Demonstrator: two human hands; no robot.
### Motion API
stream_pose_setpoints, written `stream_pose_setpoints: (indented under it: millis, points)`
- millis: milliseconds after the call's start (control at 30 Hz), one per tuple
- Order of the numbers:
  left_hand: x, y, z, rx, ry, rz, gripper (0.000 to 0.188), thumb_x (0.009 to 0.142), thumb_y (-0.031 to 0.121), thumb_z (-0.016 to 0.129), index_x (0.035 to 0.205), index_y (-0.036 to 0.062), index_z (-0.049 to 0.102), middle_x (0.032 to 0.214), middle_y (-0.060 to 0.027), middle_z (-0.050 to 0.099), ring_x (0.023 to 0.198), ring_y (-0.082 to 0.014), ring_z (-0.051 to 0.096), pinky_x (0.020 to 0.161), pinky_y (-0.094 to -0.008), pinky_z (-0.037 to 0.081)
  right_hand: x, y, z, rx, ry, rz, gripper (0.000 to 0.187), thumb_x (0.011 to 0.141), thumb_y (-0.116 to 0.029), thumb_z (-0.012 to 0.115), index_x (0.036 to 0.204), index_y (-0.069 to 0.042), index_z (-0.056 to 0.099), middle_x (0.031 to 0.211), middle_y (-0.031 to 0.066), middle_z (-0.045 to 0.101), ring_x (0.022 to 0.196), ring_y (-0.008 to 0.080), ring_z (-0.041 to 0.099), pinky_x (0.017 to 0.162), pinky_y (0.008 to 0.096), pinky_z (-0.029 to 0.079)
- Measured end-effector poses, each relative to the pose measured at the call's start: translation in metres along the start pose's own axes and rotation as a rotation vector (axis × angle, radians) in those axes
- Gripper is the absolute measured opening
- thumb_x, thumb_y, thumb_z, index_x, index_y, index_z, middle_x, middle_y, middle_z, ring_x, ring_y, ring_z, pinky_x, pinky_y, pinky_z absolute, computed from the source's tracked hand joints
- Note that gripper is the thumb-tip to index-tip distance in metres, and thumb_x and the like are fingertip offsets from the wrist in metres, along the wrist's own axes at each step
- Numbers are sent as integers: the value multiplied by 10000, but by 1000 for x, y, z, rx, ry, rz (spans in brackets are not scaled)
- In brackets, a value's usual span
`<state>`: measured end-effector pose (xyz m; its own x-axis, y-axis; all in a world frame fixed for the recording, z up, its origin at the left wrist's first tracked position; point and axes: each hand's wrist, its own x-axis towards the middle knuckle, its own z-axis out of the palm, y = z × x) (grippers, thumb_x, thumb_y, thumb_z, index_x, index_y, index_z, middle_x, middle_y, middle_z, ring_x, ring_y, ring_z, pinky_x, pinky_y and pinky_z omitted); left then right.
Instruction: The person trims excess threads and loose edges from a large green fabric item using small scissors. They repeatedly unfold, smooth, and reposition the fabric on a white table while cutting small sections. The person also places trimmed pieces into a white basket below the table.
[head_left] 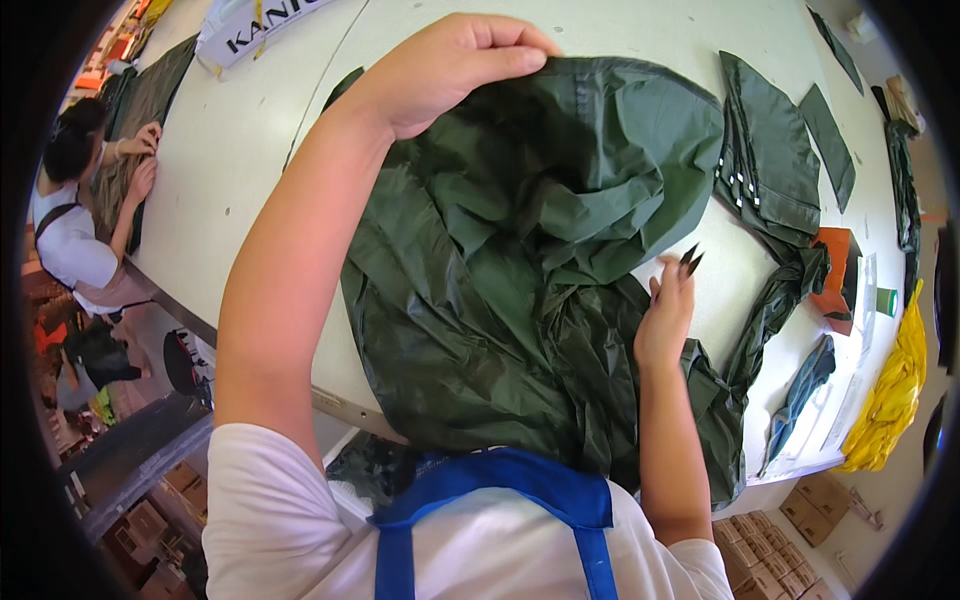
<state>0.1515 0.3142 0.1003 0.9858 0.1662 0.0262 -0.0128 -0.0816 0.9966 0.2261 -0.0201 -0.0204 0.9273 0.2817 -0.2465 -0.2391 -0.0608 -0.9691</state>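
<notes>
A large dark green garment (470,310) of thin, slightly shiny fabric lies crumpled over the near part of the white table (270,150) and hangs over its front edge. My left hand (445,70) reaches to the far side and pinches the garment's hemmed edge between thumb and fingers, holding it raised. A vertical seam runs down from that hem. To the right of the cloth, close to its side, my right hand (668,315) is closed round small thread snips (690,261). Their dark pointed blades stick out past the fingers, apart from the fabric.
Stacked dark green cut pieces (775,140) with small white tags lie at the right, near an orange box (832,275). Yellow cloth (890,390) hangs at the right edge. A long white box (255,30) sits at the far left. Another person (85,220) handles dark cloth there.
</notes>
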Motion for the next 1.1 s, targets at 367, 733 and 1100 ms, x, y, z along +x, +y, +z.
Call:
stream_pose_setpoints:
  millis: [367, 733, 1100]
  points:
    - [-108, -148, -132, 1076, 719, -901, 836, 681, 355, 729, 1365, 27, 380, 1283, -214, 511, 1198, -326, 501, 998, -366, 402, 116, -46, -52, 305, -144, 131, 303, 969, -214, 468, 1187, -43, 591, 1024, -8, 571, 940, 128, 519, 887, 329, 400]
    - [-67, -137, -69, 1080, 594, -69, 298, 855, 197, 585, 1132, 92, 610, 1188, -121, 583, 1103, -299, 543, 942, -366, 444, 5, -67, 90, -397, -440, -251, 164, 923, -151, 562, 1031, -53, 637, 777, -70, 496, 696, 31, 390, 624, 189, 332]
    - [-84, -25, -50, 4, 368, -369, 225, 864, 152, 598, 1031, 6, 637, 942, 3, 627, 886, -84, 538, 839, -243, 402, -12, -66, 134, -151, -580, -71, 276, 904, -66, 573, 1167, 16, 569, 1068, 36, 605, 960, 77, 533, 863, 222, 407]
